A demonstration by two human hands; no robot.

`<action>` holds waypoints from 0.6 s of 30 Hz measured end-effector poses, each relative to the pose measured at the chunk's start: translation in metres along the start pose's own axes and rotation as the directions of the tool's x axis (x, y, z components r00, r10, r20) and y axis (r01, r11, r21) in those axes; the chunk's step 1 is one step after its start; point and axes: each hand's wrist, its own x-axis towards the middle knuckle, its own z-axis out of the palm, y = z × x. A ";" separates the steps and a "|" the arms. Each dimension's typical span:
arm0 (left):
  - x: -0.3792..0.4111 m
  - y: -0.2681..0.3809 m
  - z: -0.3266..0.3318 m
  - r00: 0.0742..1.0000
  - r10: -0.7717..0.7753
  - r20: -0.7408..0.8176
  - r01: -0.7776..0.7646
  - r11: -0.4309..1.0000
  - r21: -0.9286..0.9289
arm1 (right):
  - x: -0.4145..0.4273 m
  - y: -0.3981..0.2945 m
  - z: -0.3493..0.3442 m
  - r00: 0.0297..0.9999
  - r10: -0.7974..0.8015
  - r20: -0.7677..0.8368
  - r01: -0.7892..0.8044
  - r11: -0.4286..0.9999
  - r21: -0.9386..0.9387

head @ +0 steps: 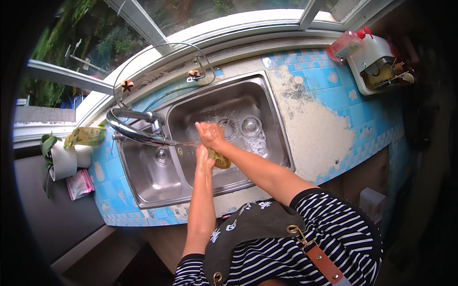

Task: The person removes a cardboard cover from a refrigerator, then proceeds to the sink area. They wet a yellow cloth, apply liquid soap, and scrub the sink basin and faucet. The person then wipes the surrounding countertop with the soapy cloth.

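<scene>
Over the larger basin of a stainless steel double sink [232, 178], water runs from the curved chrome faucet [136, 137] towards my hands. A wet yellow-green sponge or scouring pad [220, 159] is in my left hand [203, 155], which grips it on its inner side. Close above, touching or nearly touching the left, my right hand [211, 135] shows its fingers bunched; whether it holds anything is hidden. Suds lie in the basin near a round metal strainer [251, 126].
A pink soap bottle [345, 46] stands by a white utensil holder [375, 53] at the back right. On the left are a white potted plant [63, 161], a yellow-green packet [84, 136] and a pink packet [80, 184]. A window [214, 21] runs behind the sink.
</scene>
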 end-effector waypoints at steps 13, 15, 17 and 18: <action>0.066 0.004 -0.093 0.875 0.014 0.483 0.029 0.996 -0.083 | -0.042 -0.013 0.013 0.999 -0.033 0.031 0.030 0.993 0.111; 0.070 -0.001 -0.125 0.783 0.014 0.622 0.079 0.989 -0.121 | -0.080 -0.037 0.012 0.929 -0.340 -0.146 0.359 0.924 0.134; 0.050 -0.016 -0.088 0.891 -0.093 0.444 0.132 0.989 -0.059 | -0.064 -0.014 0.017 0.985 -0.168 -0.026 0.169 0.985 0.024; 0.034 -0.014 -0.065 0.929 -0.134 0.344 0.151 0.988 -0.023 | -0.040 0.004 0.013 0.996 -0.004 0.086 0.004 1.000 0.000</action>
